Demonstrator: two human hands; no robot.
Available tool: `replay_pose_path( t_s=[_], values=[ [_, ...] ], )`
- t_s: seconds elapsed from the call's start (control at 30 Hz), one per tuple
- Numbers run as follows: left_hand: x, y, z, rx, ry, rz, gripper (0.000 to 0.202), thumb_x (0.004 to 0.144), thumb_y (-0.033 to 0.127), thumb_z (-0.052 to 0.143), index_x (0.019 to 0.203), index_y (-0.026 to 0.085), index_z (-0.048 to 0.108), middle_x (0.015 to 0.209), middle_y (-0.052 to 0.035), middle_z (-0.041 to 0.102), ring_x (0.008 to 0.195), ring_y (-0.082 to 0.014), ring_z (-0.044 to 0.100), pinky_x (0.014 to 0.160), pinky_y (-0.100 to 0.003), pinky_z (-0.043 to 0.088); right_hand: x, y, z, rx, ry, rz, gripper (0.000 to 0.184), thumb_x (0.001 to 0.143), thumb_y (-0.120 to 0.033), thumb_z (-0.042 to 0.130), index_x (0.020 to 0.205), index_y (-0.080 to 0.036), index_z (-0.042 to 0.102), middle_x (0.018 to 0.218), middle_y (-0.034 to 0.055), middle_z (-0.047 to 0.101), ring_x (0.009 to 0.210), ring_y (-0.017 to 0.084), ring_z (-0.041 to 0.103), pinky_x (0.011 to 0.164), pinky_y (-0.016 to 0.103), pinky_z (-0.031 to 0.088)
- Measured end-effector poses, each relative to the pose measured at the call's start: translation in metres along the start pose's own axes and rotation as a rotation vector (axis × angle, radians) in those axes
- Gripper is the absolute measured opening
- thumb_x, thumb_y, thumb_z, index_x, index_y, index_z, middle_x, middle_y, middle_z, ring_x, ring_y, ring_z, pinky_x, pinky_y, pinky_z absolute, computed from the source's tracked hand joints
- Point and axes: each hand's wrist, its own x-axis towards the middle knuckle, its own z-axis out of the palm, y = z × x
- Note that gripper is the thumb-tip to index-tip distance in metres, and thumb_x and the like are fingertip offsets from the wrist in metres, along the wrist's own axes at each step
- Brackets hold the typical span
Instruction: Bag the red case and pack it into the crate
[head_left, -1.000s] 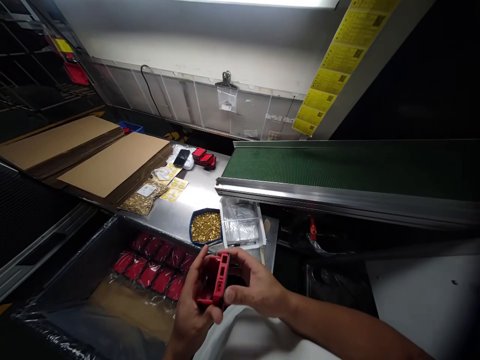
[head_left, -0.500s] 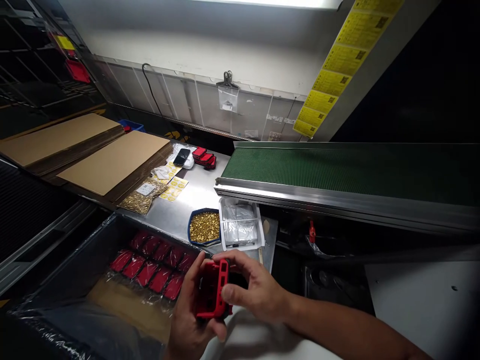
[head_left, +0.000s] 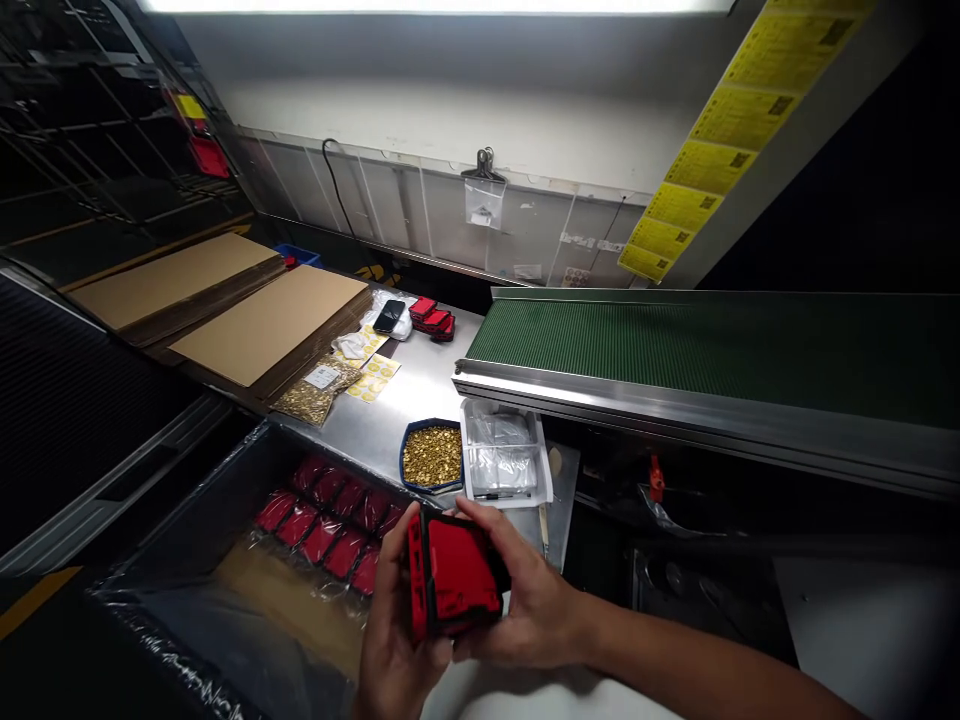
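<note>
Between my two hands is a red and black plastic housing, its broad red face turned up toward me. My left hand grips its left side, with fingers along the red slotted edge. Around the right side and lower corner wraps my right hand. Just left of the hands, an open box lined with clear plastic holds rows of similar red pieces in clear wrap. Beyond the hands stand a blue tray of small gold-coloured metal parts and a white tray with clear plastic bags.
A green conveyor belt with a metal rail runs off to the right. On the metal table lie a bag of gold-coloured parts, sticker sheets, a phone and several red-black pieces. Cardboard sheets are stacked at left.
The housing has been turned in my hands: its open side and slotted edge faced me before, now its broad red face does. The whole view has shifted, so surroundings sit further right.
</note>
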Motion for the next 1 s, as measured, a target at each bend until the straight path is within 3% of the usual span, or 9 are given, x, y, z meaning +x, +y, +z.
replay_pose_path(
  t_s=[0.1, 0.3, 0.47, 0.57, 0.7, 0.77, 0.87, 0.93, 1.0],
  values=[
    [0.004, 0.01, -0.004, -0.087, -0.077, -0.112, 0.095, 0.063, 0.073, 0.076, 0.144, 0.031, 0.047, 0.147, -0.008, 0.054, 0.135, -0.0366, 0.048, 0.101, -0.032, 0.052, 0.006, -0.004, 0.0, -0.118, 0.03, -0.029, 0.112, 0.068, -0.038, 0.089, 0.157, -0.026, 0.022, 0.137, 0.0127, 0.05, 0.12, 0.024, 0.055, 0.106, 0.038, 0.048],
    [0.017, 0.017, -0.009, -0.269, -0.201, -0.139, 0.072, 0.07, 0.054, 0.074, 0.133, 0.025, 0.056, 0.144, -0.0125, 0.055, 0.132, -0.0362, 0.05, 0.102, -0.038, 0.052, 0.015, -0.006, -0.01, -0.347, 0.035, -0.155, 0.104, 0.069, -0.02, 0.08, 0.156, -0.019, 0.024, 0.141, 0.0129, 0.046, 0.13, 0.025, 0.044, 0.111, 0.037, 0.044],
    [0.033, 0.011, -0.008, -0.285, -0.046, -0.162, 0.031, 0.086, 0.044, 0.062, 0.104, 0.02, 0.07, 0.118, -0.0104, 0.07, 0.116, -0.0274, 0.062, 0.094, -0.032, 0.054, 0.016, -0.004, -0.009, -0.348, 0.013, -0.173, 0.101, 0.069, -0.021, 0.079, 0.154, -0.017, 0.025, 0.139, 0.0133, 0.047, 0.128, 0.025, 0.044, 0.111, 0.038, 0.043],
    [0.04, 0.008, -0.006, -0.263, 0.054, -0.194, 0.029, 0.093, 0.041, 0.055, 0.086, 0.019, 0.071, 0.103, -0.007, 0.072, 0.104, -0.0223, 0.065, 0.093, -0.031, 0.054, 0.014, -0.001, -0.007, -0.333, 0.015, -0.17, 0.1, 0.067, -0.029, 0.084, 0.151, -0.018, 0.03, 0.134, 0.0126, 0.05, 0.122, 0.024, 0.048, 0.106, 0.038, 0.046],
    [0.044, 0.003, -0.003, -0.209, 0.066, -0.181, 0.03, 0.092, 0.042, 0.056, 0.084, 0.018, 0.072, 0.096, -0.0045, 0.072, 0.095, -0.0185, 0.065, 0.085, -0.024, 0.055, 0.011, 0.002, -0.011, -0.279, 0.001, -0.119, 0.103, 0.063, -0.042, 0.09, 0.147, -0.022, 0.034, 0.128, 0.0108, 0.054, 0.113, 0.022, 0.053, 0.099, 0.036, 0.048],
    [0.046, -0.002, -0.004, -0.194, 0.078, -0.175, 0.029, 0.092, 0.042, 0.057, 0.086, 0.018, 0.073, 0.094, -0.0043, 0.072, 0.095, -0.0176, 0.065, 0.085, -0.022, 0.054, 0.01, 0.001, -0.015, -0.192, -0.015, -0.041, 0.103, 0.059, -0.047, 0.092, 0.145, -0.023, 0.039, 0.127, 0.0105, 0.055, 0.11, 0.022, 0.055, 0.097, 0.036, 0.048],
    [0.046, -0.012, -0.011, -0.302, 0.032, -0.297, 0.039, 0.089, 0.051, 0.055, 0.102, 0.019, 0.073, 0.11, -0.0093, 0.074, 0.111, -0.0242, 0.064, 0.093, -0.028, 0.054, 0.009, 0.002, -0.012, 0.146, -0.114, 0.323, 0.087, 0.063, -0.057, 0.088, 0.133, -0.018, 0.053, 0.119, 0.01, 0.059, 0.101, 0.021, 0.058, 0.09, 0.033, 0.049],
    [0.044, -0.019, -0.015, -0.405, -0.04, -0.405, 0.053, 0.087, 0.06, 0.055, 0.119, 0.021, 0.069, 0.128, -0.0133, 0.07, 0.122, -0.0318, 0.061, 0.1, -0.039, 0.055, 0.008, 0.009, -0.003, 0.493, -0.207, 0.593, 0.077, 0.073, -0.076, 0.069, 0.117, -0.013, 0.061, 0.106, 0.0097, 0.062, 0.093, 0.019, 0.06, 0.087, 0.032, 0.05],
    [0.039, -0.024, -0.018, -0.463, -0.106, -0.461, 0.064, 0.084, 0.066, 0.057, 0.132, 0.025, 0.063, 0.138, -0.0153, 0.064, 0.125, -0.0378, 0.06, 0.103, -0.051, 0.054, 0.007, 0.022, 0.008, 0.759, -0.271, 0.703, 0.089, 0.075, -0.094, 0.042, 0.105, -0.012, 0.062, 0.096, 0.0098, 0.063, 0.093, 0.021, 0.062, 0.091, 0.035, 0.05]
  ],
)
